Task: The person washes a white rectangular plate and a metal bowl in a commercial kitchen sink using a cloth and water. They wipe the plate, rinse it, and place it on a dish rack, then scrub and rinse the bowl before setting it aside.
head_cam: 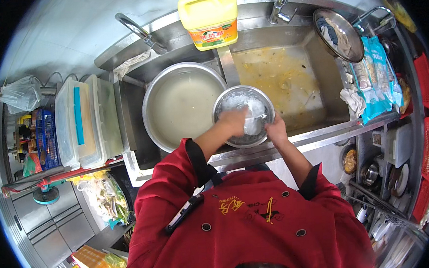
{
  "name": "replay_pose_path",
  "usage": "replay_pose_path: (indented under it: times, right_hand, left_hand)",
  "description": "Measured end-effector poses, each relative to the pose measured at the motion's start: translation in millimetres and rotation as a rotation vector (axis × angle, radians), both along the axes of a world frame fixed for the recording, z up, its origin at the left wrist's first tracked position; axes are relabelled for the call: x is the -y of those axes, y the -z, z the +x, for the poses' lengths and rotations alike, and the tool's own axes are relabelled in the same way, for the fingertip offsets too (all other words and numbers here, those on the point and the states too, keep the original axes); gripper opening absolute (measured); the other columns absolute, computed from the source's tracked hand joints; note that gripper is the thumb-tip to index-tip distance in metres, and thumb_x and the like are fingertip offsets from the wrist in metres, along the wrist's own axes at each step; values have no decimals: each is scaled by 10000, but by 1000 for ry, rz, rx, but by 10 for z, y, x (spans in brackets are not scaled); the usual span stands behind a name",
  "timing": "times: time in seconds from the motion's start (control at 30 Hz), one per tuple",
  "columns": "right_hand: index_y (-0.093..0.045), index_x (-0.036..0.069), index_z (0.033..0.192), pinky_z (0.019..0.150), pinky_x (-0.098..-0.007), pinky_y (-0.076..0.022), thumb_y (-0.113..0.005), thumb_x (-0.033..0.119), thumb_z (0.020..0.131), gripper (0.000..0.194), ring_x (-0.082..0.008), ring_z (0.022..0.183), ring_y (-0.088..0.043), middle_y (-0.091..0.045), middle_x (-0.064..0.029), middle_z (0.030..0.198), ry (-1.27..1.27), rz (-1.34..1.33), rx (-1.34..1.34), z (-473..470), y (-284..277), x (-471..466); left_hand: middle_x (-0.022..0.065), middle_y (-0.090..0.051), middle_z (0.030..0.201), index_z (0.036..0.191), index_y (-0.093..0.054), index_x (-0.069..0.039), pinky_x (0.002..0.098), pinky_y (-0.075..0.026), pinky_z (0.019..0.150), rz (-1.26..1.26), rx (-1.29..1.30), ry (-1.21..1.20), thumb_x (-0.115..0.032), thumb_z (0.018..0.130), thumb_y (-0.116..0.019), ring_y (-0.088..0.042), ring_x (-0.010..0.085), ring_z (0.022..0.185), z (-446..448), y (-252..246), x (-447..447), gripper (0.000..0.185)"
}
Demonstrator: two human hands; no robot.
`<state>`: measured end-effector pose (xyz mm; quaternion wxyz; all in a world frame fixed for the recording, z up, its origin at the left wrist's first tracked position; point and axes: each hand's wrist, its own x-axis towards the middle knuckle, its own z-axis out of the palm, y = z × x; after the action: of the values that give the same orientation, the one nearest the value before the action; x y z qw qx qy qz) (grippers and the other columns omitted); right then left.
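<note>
My right hand (276, 129) grips the right rim of a round stainless steel bowl (218, 103), which is held over the front of the sink divider. Inside the bowl are a clear, shiny liquid and whitish foam or suds. My left hand (234, 121) reaches into the bowl from the left and is blurred; whether its fingers hold anything cannot be told. Just left of the bowl, a large metal basin (181, 103) of cloudy water stands in the left sink compartment. The right sink compartment (281, 85) holds murky water with yellowish food bits.
A yellow detergent jug (209, 20) stands behind the sink divider, between two faucets (134, 26) (280, 4). A metal bowl with cloths (339, 34) and blue packages (375, 76) sit at the right. Plastic containers (105, 118) stand at the left, above a heap of vegetable scraps (106, 196).
</note>
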<state>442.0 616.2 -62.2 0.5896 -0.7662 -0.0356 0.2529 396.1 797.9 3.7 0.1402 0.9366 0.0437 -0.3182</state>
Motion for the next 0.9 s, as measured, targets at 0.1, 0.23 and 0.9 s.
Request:
replay_pose_path:
  times: [0.1, 0.23, 0.9]
  right_hand:
    - [-504, 16, 1232, 887, -348, -451, -528, 11, 690, 542, -307, 1007, -614, -637, -215, 1043, -20, -22, 34, 2, 20, 2]
    - [-457, 49, 1282, 879, -384, -458, -554, 55, 698, 592, -365, 986, -607, -629, -248, 1013, -108, -200, 76, 49, -113, 31]
    - [-445, -19, 1229, 798, -347, -510, -513, 228, 927, 396, -273, 956, -612, -578, -162, 1130, -51, 345, -288, -14, -501, -382]
  left_hand:
    - [177, -616, 1074, 1401, -250, -68, 408, -497, 817, 19, -113, -50, -177, 674, -689, -622, 329, 963, 32, -142, -63, 856]
    - [177, -648, 968, 1313, -433, -78, 417, -515, 758, 106, -29, 79, -130, 734, -632, -642, 320, 898, -87, -456, -88, 615]
    - [98, -625, 805, 1014, -576, -12, 278, -498, 568, -1221, -14, -1269, -82, 827, -639, -593, 164, 636, -495, -262, -118, 209]
